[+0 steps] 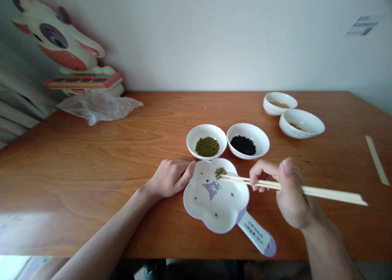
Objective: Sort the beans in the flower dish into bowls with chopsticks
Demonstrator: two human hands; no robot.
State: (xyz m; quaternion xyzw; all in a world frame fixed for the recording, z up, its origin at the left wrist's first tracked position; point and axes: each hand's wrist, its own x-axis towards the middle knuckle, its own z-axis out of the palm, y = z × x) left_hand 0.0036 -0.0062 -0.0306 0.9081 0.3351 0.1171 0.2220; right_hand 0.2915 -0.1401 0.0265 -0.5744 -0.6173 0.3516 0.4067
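Gripping chopsticks (330,193), right hand (288,190) thumb-up beside the flower-shaped dish (225,208), left hand (171,178) low, thumb against the rim, its hold unclear

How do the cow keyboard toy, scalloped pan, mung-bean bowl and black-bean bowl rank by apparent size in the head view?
Cow keyboard toy
Scalloped pan
Mung-bean bowl and black-bean bowl: too alike to rank

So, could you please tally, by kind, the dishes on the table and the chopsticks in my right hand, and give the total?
Round white bowls: 4
Flower-shaped dish with a handle: 1
Chopsticks in your right hand: 2
Total: 7
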